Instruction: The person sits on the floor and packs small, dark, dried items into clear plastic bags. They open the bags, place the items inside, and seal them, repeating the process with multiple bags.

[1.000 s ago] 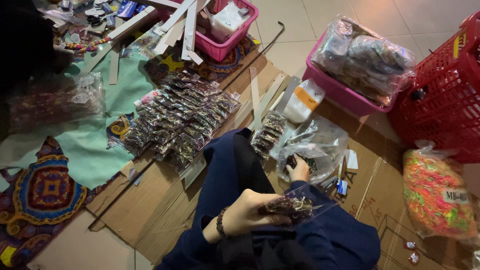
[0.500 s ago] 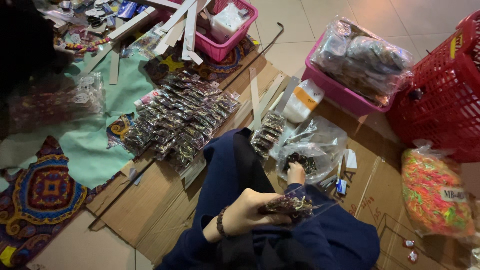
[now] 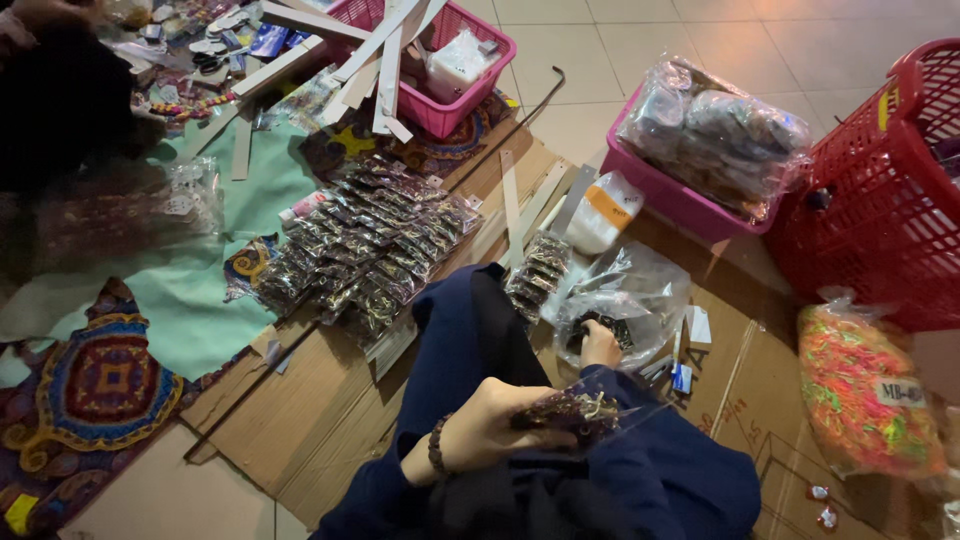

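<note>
- Packet (image 3: 575,412) of dark beads in clear crinkly film, held over the lap in dark blue trousers; long axis roughly level across the view, open film end trailing toward the right.
- Flattened brown cardboard (image 3: 320,420) spread on the tiled floor, matte and creased, carrying most of the goods.
- Red plastic basket (image 3: 880,200) with lattice walls, standing at far right, just beside a pink tub (image 3: 680,195) heaped with glossy bagged items.
- Rows of filled packets (image 3: 365,245), shiny and overlapping like shingles, laid out on the cardboard ahead of the knee.
- Bag of neon rubber bands (image 3: 865,390), bulging, pink, green and orange, lying at right.
- Large clear bag (image 3: 635,295), crumpled, mouth open, resting on the cardboard just beyond the right knee, dark beads inside.
- Short stack of packets (image 3: 537,270), stretching away from the knee, beside the clear bag.
- Left hand (image 3: 490,425), beaded bracelet at the wrist, palm turned inward, fingers (image 3: 545,438) clenched around the packet's left end.
- Right hand (image 3: 600,345), reaching forward into the clear bag's mouth, knuckles up; fingers buried among the beads, so cannot tell whether closed on anything.
</note>
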